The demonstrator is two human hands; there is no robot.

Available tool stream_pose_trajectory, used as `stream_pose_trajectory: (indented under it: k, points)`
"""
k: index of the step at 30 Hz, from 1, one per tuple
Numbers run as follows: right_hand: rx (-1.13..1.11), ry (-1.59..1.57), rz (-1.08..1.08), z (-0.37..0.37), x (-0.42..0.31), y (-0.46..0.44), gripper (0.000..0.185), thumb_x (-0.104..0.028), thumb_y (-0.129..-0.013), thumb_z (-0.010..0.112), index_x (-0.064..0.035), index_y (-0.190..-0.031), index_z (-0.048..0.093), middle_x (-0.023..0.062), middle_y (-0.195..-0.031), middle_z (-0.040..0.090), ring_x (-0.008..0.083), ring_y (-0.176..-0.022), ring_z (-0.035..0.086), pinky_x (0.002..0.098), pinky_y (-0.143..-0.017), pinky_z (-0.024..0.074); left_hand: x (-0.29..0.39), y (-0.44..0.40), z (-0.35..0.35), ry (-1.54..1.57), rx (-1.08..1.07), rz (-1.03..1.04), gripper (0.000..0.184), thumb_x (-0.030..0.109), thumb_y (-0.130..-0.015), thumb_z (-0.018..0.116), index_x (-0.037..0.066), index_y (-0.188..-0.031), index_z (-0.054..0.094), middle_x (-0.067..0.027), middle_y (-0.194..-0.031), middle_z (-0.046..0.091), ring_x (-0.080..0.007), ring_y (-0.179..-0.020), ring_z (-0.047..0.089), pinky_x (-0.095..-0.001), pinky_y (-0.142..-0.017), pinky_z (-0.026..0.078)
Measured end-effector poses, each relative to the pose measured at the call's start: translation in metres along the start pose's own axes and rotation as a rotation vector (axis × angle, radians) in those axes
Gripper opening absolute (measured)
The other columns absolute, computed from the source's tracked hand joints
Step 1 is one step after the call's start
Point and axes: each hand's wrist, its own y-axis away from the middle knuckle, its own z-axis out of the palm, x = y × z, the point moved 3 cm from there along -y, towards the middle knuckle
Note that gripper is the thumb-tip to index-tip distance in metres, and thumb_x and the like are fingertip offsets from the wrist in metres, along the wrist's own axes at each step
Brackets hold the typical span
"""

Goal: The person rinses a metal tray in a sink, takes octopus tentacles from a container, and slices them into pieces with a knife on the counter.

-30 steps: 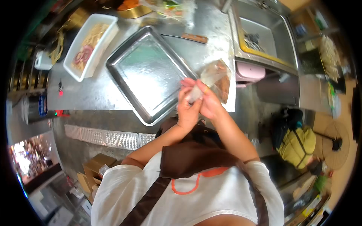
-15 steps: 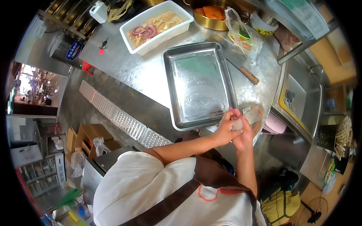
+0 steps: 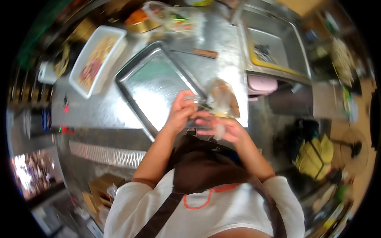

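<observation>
Plastic bag [image 3: 223, 97] lay right of the metal tray [image 3: 152, 89], its neck less enclosed as I watched the half-curled left hand [image 3: 180, 113] part from the loosely open right hand [image 3: 230, 130], though whether either gripped anything I couldn't tell.

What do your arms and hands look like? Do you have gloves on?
No gloves! My left grip and right grip are bare hands, too blurry to tell if there's a ring. My forearms are bare too. Up top I wear short, loose white sleeves, plus a brown apron with wide straps. No cables show on my arms.
</observation>
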Motion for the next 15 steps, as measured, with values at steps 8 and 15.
stream_pose_trajectory:
  k: [8, 15]
  points:
    - [0.470, 0.566, 0.073, -0.024, -0.011, 0.030, 0.019, -0.015, -0.088, 0.057, 0.0031, -0.093, 0.061, 0.0085, -0.067, 0.059, 0.0168, -0.054, 0.054, 0.0275, -0.054, 0.0441, -0.021, -0.004, 0.020, -1.144, -0.125, -0.241, 0.013, 0.007, -0.082, 0.070, -0.001, -0.092, 0.068, -0.0077, -0.086, 0.063, -0.0123, -0.074, 0.059, -0.0245, -0.062, 0.047]
    - [0.312, 0.271, -0.026, -0.032, 0.001, 0.039, 0.021, -0.023, -0.093, 0.054, -0.0020, -0.093, 0.058, 0.0066, -0.061, 0.052, 0.0136, -0.046, 0.045, 0.0323, -0.060, 0.0485, -0.075, -0.005, 0.027, -0.061, -0.283, -0.685, 0.032, 0.023, -0.094, 0.057, -0.001, -0.115, 0.056, -0.0118, -0.098, 0.063, -0.0220, -0.091, 0.061, -0.0371, -0.074, 0.051]
